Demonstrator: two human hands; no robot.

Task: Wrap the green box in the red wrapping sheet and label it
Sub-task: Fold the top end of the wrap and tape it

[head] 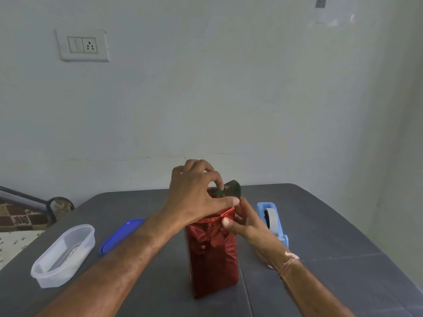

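We have the green box point(219, 192) standing upright at the middle of the tabletop point(320, 225), its sides covered by the red wrapping sheet point(212, 255); only a bit of green shows at the open top. Our left hand point(196, 193) arches over that top, its fingers point(215, 177) curled down onto the sheet's upper edge and the thumb stretched right along it. Our right hand point(242, 223) pinches a folded flap of the sheet at the top right corner. A light blue tape dispenser point(272, 218) sits just right of the box. A clear plastic container point(61, 257) and a blue lid point(121, 232) lie to the left.
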